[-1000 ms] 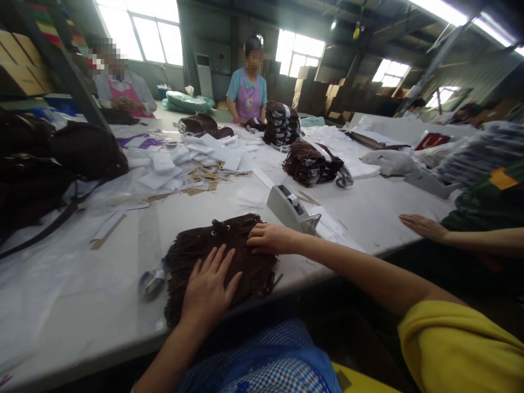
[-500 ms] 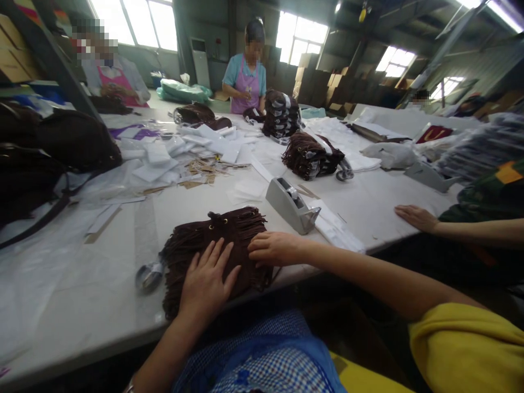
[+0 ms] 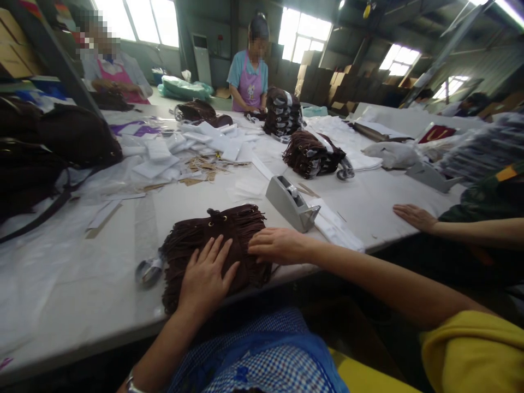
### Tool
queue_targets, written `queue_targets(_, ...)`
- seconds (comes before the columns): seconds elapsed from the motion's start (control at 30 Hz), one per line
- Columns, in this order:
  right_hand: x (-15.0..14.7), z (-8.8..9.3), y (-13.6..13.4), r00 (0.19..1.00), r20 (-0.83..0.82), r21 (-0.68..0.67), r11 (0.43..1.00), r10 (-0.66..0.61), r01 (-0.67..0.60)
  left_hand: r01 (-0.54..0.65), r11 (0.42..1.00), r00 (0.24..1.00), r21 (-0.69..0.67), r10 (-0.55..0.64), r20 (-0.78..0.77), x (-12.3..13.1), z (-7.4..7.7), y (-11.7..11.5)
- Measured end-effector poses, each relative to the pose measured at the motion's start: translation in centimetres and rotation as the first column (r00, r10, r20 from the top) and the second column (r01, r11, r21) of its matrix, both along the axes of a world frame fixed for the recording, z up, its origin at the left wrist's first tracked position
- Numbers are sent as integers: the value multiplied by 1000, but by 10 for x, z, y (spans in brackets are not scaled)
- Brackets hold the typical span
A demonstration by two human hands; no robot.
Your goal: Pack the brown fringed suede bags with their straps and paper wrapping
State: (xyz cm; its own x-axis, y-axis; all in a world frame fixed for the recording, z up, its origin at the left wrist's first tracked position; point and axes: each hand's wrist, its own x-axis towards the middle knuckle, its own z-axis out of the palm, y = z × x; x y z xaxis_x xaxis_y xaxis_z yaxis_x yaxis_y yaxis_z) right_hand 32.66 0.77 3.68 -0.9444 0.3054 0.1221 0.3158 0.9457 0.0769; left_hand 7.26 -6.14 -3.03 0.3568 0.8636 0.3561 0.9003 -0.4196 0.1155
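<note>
A dark brown fringed bag (image 3: 234, 261) lies flat at the table's front edge, with brass eyelets and a small knot at its top. My left hand (image 3: 208, 271) rests flat on its front, fingers spread, holding nothing. On the right-hand fringe lies my right hand (image 3: 278, 244), palm down, its fingers stretched out side by side and slightly bent. A coiled strap in clear plastic (image 3: 149, 272) sits at the bag's left side. Just beyond my right hand stands a grey tape dispenser (image 3: 291, 203).
Fringed bags (image 3: 313, 155) are bundled behind the dispenser, near a taller stack (image 3: 282, 112). White packing sheets (image 3: 223, 143) and cardboard scraps (image 3: 200, 170) litter the middle. Dark bags (image 3: 77, 136) are piled left. A co-worker's hand (image 3: 415, 216) lies on the table at right; two people stand opposite.
My hands stay on the bag with barely any movement. Across the table, the co-worker in the pink apron has lowered their hands towards the tabletop.
</note>
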Motion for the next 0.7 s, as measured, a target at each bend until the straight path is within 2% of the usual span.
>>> queue_targets(0.07, 3, -8, 3, 999, 48, -22, 999, 27, -26, -4, 1000, 1000, -6, 4, 4, 0, 1, -1)
queue_targets(0.17, 30, -12, 13, 970, 185, 28, 988, -157, 154, -12, 1000, 1000, -23, 12, 6, 0, 2, -2)
queue_targets(0.2, 36, -10, 15, 958, 184, 55, 975, -221, 215, -15, 999, 1000, -28, 16, 7, 0, 2, -2)
queue_targets(0.27, 34, -3, 12, 954, 63, 73, 955, -293, 288, -28, 999, 999, -33, 28, 15, 1, 2, -2)
queue_targets(0.37, -8, 1, -2, 937, -244, -38, 968, -251, 250, -40, 998, 998, -37, 42, 39, 4, 3, -2)
queue_targets(0.47, -65, -14, -16, 892, -390, -188, 968, -230, 167, -17, 999, 998, -50, 20, 61, 1, 4, -3)
queue_targets(0.57, -94, -38, -20, 898, -338, -259, 945, -282, 199, -9, 998, 999, -66, 11, 33, -19, 6, -7)
queue_targets(0.7, -91, -51, -16, 920, -248, -273, 933, -303, 233, -79, 994, 997, -71, 79, -5, -82, 11, -16)
